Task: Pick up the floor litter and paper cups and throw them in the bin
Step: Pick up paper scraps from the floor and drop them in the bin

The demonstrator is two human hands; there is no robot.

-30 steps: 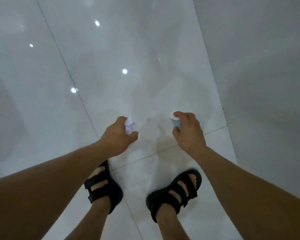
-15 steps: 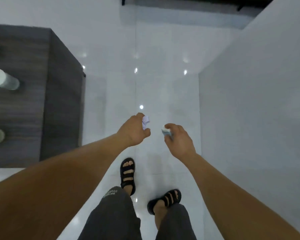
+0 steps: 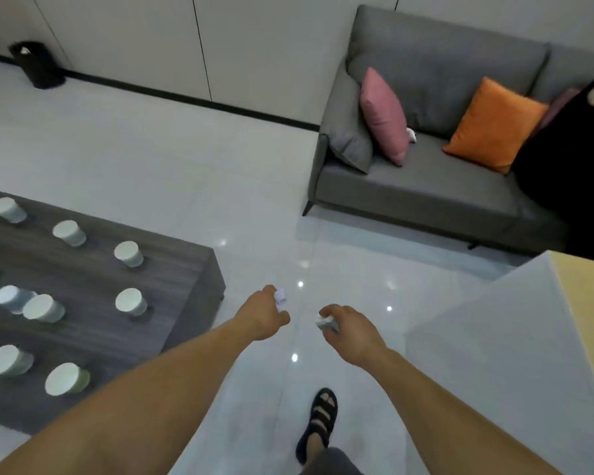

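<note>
Glossy tiled floor [image 3: 151,159], gaze up from the feet now | left hand [image 3: 263,317] curled round crumpled paper [image 3: 280,298] | right hand [image 3: 350,332] pinching pale scrap [image 3: 324,323] | bin [image 3: 36,65] newly in sight, far 10 o'clock | carry next; paper cups [image 3: 128,254] waiting, table [image 3: 83,275] at 9 o'clock

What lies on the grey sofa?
A grey cushion, a pink cushion and an orange cushion stand on the seat. A small white thing shows beside the pink one, partly covered. A black shape hides the right end of the sofa.

Head camera looks steeply down over floor [image 3: 151,159].
</note>
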